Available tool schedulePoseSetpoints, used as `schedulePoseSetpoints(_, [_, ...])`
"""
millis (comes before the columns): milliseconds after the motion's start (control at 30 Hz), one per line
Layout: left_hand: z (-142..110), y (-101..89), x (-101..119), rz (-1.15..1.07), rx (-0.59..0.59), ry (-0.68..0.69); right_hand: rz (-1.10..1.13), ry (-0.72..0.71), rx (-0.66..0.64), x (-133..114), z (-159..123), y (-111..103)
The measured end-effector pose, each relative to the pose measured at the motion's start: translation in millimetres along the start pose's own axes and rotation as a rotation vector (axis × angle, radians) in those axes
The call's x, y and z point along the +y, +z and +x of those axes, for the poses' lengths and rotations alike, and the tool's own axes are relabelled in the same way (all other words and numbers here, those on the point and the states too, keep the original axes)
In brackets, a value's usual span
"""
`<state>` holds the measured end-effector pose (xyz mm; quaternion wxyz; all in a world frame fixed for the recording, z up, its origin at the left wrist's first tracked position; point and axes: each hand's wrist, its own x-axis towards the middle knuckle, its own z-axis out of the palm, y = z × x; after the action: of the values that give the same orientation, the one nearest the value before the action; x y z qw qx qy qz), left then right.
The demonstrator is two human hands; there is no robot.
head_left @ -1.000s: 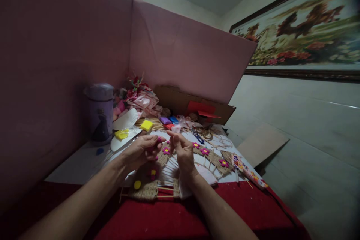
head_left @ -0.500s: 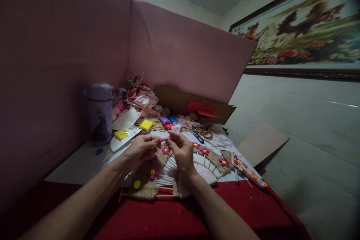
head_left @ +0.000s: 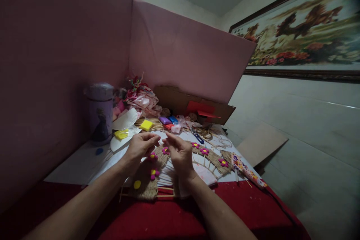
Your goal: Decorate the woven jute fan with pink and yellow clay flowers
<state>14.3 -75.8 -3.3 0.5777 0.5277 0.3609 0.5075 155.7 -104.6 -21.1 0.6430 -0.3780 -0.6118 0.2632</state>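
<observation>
My left hand is closed in a pinch above the fan, its fingertips just short of my right hand's. My right hand has its thumb and fingers bent together; whatever either pinch holds is too small to make out. Below them lies a fan woven of straw-coloured cord over thin sticks. Magenta clay flowers with yellow centres, such as one flower, sit along its band. A yellow clay disc rests at the left end, close to a partly petalled flower. My forearms hide part of the fan.
Clay packs lie behind the hands: yellow, purple and blue. Blue-handled scissors are at the right back. A purple canister stands left; a flowered, pointed piece lies right. Pink panels wall the table.
The small magenta piece seen at my fingertips no longer shows. My hands have drawn slightly apart, and my left hand has shifted a little, uncovering more of a flower on the fan.
</observation>
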Motion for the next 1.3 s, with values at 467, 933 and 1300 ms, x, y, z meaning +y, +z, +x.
schedulePoseSetpoints(467, [2,-2.7,-3,-0.094,-0.067,0.027,0.239,0.162,0.058,-3,3,3])
schedulePoseSetpoints(933, [4,-7.6,-2,-0.297,-0.097,-0.026,0.48,0.306,0.003,-4,7,-3])
schedulePoseSetpoints(1300, [-2,-6.0,-1,-0.418,-0.229,-0.129,0.514,0.295,-0.061,-5,7,1])
